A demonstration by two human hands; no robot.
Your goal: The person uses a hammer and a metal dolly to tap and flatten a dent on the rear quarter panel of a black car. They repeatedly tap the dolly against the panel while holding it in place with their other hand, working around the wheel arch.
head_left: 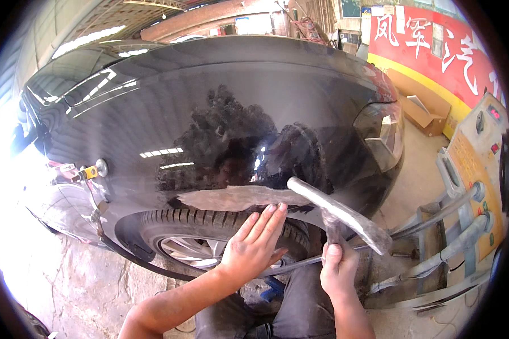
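My left hand point(255, 240) lies with its fingers stretched out and close together, fingertips on the lower edge of a bare grey sanded patch point(232, 198) above the wheel arch of a black car point(152, 113). In my right hand point(339, 264) is the dark handle of a hammer with a long, slightly curved silver head point(342, 214). The thumb presses along that handle. The hammer head slants across the right end of the patch, in front of the panel. Smeared dust marks cover the glossy panel above. Below the patch sits the tyre point(181, 219) with its silver wheel.
At the right stands a grey and orange machine point(475, 175) with thick cables point(435, 265) running toward the car. A clamp with a yellow part point(87, 173) is fixed near the panel's left edge. Behind are a cardboard box point(418, 107) and a red sign point(435, 45).
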